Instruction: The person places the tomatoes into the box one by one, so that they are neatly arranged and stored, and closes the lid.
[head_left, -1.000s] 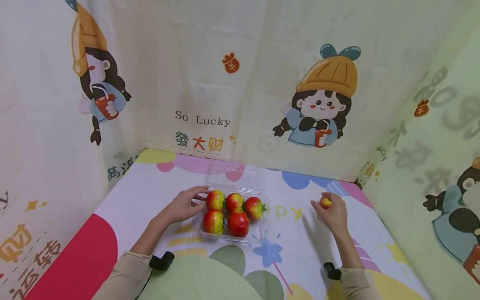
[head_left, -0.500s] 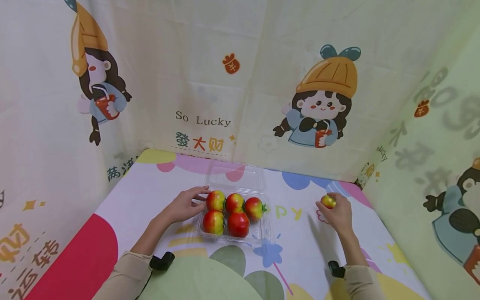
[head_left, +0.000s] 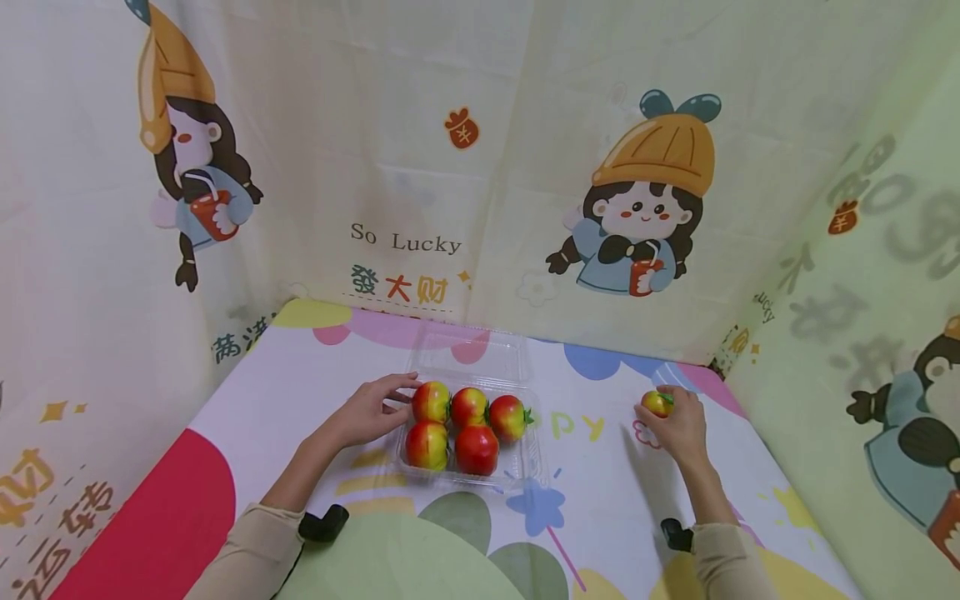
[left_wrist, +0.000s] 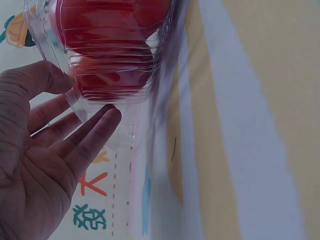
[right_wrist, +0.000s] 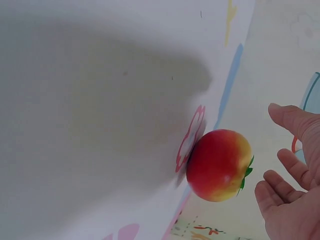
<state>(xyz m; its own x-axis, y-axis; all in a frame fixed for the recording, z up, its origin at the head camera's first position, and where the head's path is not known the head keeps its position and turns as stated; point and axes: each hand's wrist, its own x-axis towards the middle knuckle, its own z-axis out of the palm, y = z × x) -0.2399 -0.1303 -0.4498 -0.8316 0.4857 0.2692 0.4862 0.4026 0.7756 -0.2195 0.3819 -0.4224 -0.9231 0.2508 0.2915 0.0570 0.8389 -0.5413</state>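
Note:
A clear plastic clamshell box [head_left: 517, 460] sits mid-table with its lid laid back. Several red-and-yellow fruits with green leafy tops [head_left: 476, 450] fill most of it; the front right spot holds none. My left hand [head_left: 366, 412] is at the box's left side, its fingers fairly straight and touching the plastic rim [left_wrist: 75, 107] in the left wrist view. One more such fruit [head_left: 655, 404] rests on the table at the right, its green leaves [right_wrist: 247, 175] facing my hand. My right hand [head_left: 684, 423] hovers around it with fingers spread and a gap between them and the fruit.
The box's transparent lid [head_left: 468, 354] lies toward the back of the table. A printed cloth [head_left: 337, 342] covers the tabletop. Patterned curtains [head_left: 510, 167] enclose the back and both sides.
My right hand has moved slightly right, and its fruit has turned so that the green leaves now show toward the hand. My left hand and the box have stayed put.

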